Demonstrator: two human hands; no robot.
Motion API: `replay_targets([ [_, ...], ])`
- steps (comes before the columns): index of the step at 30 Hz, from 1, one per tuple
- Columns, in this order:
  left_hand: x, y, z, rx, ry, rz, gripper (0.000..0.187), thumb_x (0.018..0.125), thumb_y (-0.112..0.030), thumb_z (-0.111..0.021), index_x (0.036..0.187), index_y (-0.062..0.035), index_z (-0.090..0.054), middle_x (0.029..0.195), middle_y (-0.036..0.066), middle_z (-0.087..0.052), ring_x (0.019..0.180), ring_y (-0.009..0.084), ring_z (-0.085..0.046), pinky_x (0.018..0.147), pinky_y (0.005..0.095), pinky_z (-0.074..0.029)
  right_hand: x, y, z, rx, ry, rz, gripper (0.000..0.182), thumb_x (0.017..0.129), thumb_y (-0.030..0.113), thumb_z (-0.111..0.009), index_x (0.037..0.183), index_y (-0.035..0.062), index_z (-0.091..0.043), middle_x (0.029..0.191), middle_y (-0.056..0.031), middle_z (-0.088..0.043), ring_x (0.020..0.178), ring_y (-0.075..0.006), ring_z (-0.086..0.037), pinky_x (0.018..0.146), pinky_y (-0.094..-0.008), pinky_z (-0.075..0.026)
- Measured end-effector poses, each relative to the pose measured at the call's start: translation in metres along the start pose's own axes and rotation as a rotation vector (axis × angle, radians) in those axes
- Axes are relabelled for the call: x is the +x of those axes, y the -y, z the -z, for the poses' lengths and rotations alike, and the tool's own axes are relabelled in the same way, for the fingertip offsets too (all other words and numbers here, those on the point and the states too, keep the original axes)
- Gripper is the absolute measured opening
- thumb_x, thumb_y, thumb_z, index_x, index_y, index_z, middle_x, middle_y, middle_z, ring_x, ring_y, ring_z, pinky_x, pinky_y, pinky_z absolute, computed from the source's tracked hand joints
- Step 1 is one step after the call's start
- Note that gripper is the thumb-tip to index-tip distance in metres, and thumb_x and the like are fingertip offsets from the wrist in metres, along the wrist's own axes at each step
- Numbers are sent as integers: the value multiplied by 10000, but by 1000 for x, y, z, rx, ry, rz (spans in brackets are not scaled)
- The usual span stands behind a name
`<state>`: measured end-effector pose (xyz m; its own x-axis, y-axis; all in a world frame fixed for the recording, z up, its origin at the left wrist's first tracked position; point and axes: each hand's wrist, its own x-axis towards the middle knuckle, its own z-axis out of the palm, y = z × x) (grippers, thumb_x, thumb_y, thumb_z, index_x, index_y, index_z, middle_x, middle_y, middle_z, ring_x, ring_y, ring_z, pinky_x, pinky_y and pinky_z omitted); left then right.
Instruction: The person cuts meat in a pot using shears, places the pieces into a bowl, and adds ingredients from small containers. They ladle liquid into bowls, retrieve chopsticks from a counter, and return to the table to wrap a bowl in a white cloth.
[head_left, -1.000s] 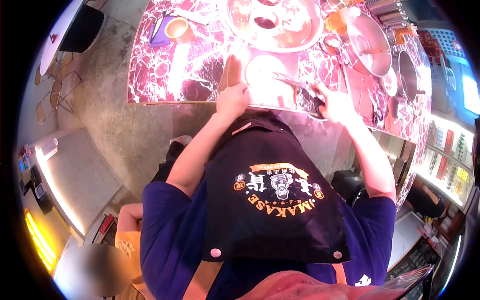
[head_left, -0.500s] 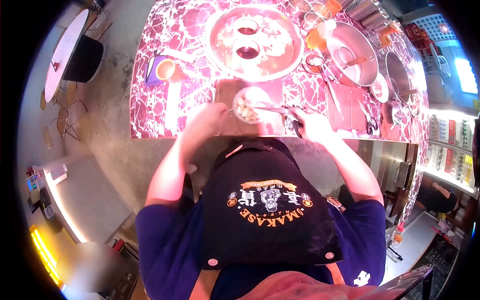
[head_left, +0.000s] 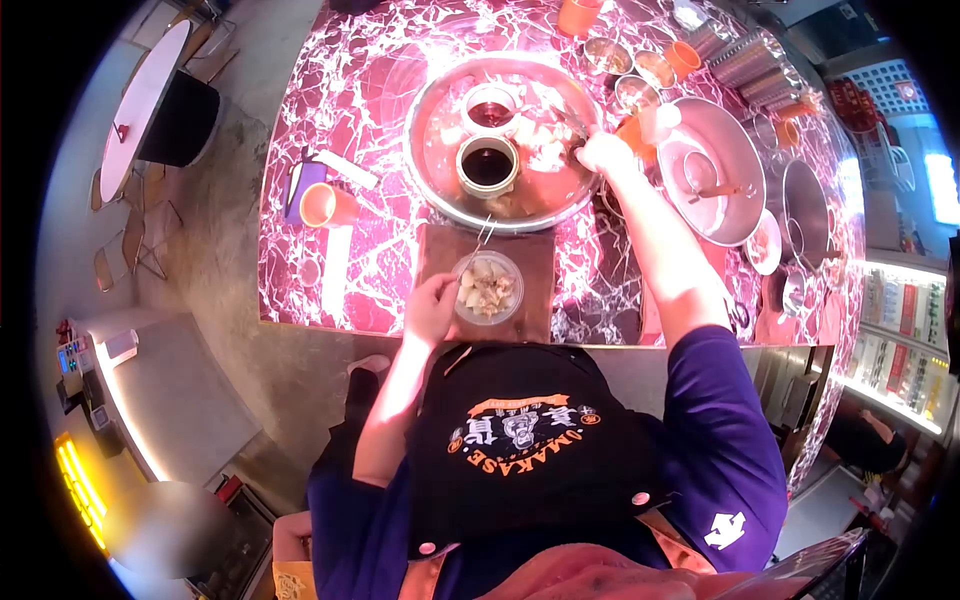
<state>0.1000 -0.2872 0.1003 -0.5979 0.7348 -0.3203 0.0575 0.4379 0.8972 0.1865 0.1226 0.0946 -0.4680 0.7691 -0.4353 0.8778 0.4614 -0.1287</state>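
Observation:
Near the table's front edge, my left hand pinches a thin metal fork whose prongs point away from me. Beside it a clear round bowl of pale cut food pieces stands on a brown board. My right hand reaches to the right rim of a large round metal tray, closed round scissors whose blades extend over the tray's contents. Pale food pieces lie in the tray, next to two cups of dark liquid, the nearer cup being larger.
Right of the tray stand a big metal pot and a darker pot. Small bowls, orange cups and metal tins line the far right. An orange cup sits at left. Another pair of scissors lies near the front edge.
My right hand has moved with the scissors from above the bowl to the tray's right side. My left hand has drawn the fork back from the food beside the bowl. The view has shifted.

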Motion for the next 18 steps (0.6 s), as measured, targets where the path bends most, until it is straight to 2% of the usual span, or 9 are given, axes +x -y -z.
replay_targets([
  [3, -9, -19, -1, 6, -39, 107, 192, 939, -97, -569, 1048, 36, -654, 772, 29, -642, 716, 65, -558, 640, 228, -448, 30, -2, -16, 2, -9, -25, 522, 804, 280, -566, 1275, 55, -540, 1147, -223, -641, 1107, -343, -610, 949, -421, -473],
  [5, -10, 5, -4, -76, -68, 116, 184, 939, -84, -564, 1049, 33, -654, 779, 19, -638, 717, 61, -552, 640, 221, -444, 53, -15, -26, 26, 72, 56, 429, 805, 277, -565, 1155, 37, -629, 1104, -220, -660, 1086, -342, -622, 929, -422, -479],
  [6, -9, 17, -5, -161, -105, 97, 178, 939, -71, -559, 1050, 29, -655, 786, 9, -634, 718, 57, -546, 639, 215, -440, 62, -28, -38, 46, -9, 145, 343, 815, 246, -563, 1039, 13, -677, 997, -219, -685, 936, -290, -680, 783, -401, -533],
  [7, -9, 24, -3, -167, -109, 105, 178, 939, -71, -559, 1050, 29, -655, 786, 9, -634, 718, 57, -546, 639, 215, -440, 59, -32, -31, 202, 195, 74, 312, 867, 199, -541, 1094, 9, -641, 829, -172, -672, 721, -199, -659, 567, -353, -515],
  [9, -8, 36, 2, -172, -110, 104, 192, 935, -74, -538, 1041, 38, -652, 865, 93, -689, 799, 128, -630, 734, 260, -495, 32, -43, -28, 791, 218, -48, 251, 939, 144, -498, 1132, 30, -609, 715, -81, -606, 585, -108, -552, 425, -273, -406],
  [10, -4, 35, 4, -151, -109, 48, 196, 937, -75, -539, 1052, 43, -645, 818, 66, -676, 729, 108, -608, 659, 246, -482, 23, -52, -25, 782, 220, -49, 251, 939, 144, -498, 1132, 30, -609, 715, -81, -606, 585, -108, -552, 425, -273, -406],
  [12, -3, 18, 12, -162, -86, 99, 199, 938, -78, -540, 1058, 47, -639, 786, 54, -660, 688, 92, -586, 616, 234, -462, 3, -65, -20, 1302, 431, -64, 242, 972, 79, -423, 1159, 36, -570, 720, -37, -571, 580, -114, -524, 471, -238, -417],
  [14, 0, 11, 16, -170, -81, 87, 211, 943, -89, -541, 1070, 58, -623, 687, 8, -595, 583, 48, -507, 512, 210, -388, -23, -68, -17, 1342, 417, -76, 227, 980, 80, -423, 1147, 43, -572, 742, -32, -576, 587, -121, -531, 477, -229, -422],
  [18, 0, 14, 22, -196, -35, 74, 208, 952, -100, -542, 1070, 53, -617, 643, -15, -545, 556, 32, -466, 490, 212, -362, -75, -67, -15, 1451, 376, -132, 265, 1021, 177, -387, 1122, 54, -598, 754, -25, -605, 583, -115, -549, 480, -215, -431],
])
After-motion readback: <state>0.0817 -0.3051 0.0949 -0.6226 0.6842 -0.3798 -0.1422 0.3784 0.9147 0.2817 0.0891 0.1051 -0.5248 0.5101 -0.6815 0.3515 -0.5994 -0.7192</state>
